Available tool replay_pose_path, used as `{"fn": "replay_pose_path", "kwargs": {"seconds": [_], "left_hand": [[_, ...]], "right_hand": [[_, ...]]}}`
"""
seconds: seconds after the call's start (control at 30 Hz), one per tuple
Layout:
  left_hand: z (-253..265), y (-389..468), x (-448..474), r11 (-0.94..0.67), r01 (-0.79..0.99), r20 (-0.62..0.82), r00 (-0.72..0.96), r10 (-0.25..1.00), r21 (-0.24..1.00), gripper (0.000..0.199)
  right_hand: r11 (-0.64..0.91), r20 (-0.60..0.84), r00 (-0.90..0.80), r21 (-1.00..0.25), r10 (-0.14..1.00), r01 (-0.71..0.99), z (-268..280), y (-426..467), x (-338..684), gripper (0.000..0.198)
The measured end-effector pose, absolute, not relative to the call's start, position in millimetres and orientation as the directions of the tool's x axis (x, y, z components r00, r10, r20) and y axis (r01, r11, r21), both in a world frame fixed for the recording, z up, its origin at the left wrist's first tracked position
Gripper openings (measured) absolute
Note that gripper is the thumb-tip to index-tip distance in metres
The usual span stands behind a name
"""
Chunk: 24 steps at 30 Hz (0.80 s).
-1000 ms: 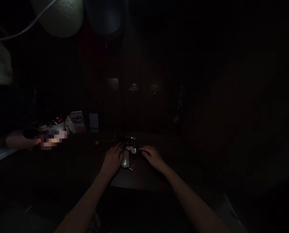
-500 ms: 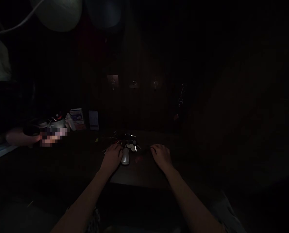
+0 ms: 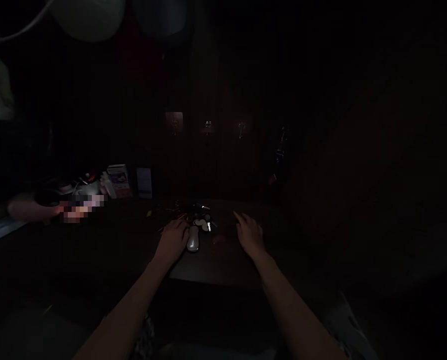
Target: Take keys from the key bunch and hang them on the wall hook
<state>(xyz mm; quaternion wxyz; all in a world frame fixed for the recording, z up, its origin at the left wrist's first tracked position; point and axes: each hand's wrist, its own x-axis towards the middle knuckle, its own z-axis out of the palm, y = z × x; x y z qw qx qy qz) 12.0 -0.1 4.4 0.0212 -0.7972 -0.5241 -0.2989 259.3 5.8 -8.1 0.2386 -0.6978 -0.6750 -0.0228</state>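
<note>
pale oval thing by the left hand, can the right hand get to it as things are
Probably yes. The right hand lies open on the table, apart from the pale oval thing beside the left hand. Only dim bare tabletop seems to lie between, though it is very dark.

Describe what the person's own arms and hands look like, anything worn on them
Both forearms are bare up to the bottom edge of the picture: no sleeves show. The left hand and the right hand wear no gloves. No watch, ring or bracelet can be made out, though the scene is very dark, so small items could be missed.
</note>
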Motion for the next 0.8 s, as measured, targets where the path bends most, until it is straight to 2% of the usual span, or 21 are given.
{"fn": "replay_pose_path", "kwargs": {"seconds": [0.13, 0.33, 0.47, 0.57, 0.67, 0.8], "left_hand": [[4.1, -0.2, 11.4, -0.456, 0.847, 0.504, 0.278, 0.818, 0.273, 0.020], [4.8, -2.8, 9.9, -0.481, 0.828, 0.553, 0.266, 0.789, 0.288, 0.020], [7.0, -9.1, 7.3, -0.520, 0.820, 0.634, 0.274, 0.723, 0.240, 0.028], [8.0, -13.5, 6.0, -0.560, 0.793, 0.648, 0.299, 0.700, 0.239, 0.030], [8.9, -15.6, 11.3, -0.596, 0.745, 0.613, 0.329, 0.719, 0.299, 0.030], [11.6, -16.5, 33.1, -0.620, 0.644, 0.592, 0.305, 0.746, 0.449, 0.034]], "right_hand": [[0.057, 0.348, 0.039, -0.261, 0.937, 0.964, -11.1, 6.2, 257.6, 0.037], [0.062, 0.390, 0.144, -0.469, 0.909, 0.881, -5.4, 5.0, 261.5, 0.016], [0.141, 0.361, 0.193, -0.719, 0.912, 0.680, -3.6, 5.8, 261.6, 0.014], [0.213, 0.362, 0.205, -0.829, 0.909, 0.518, 2.4, 6.1, 255.2, 0.015], [0.241, 0.317, 0.152, -0.893, 0.936, 0.380, 17.5, 4.1, 241.8, 0.016], [0.227, 0.235, 0.007, -0.946, 0.972, 0.233, 43.3, -2.1, 217.4, 0.014]]}}
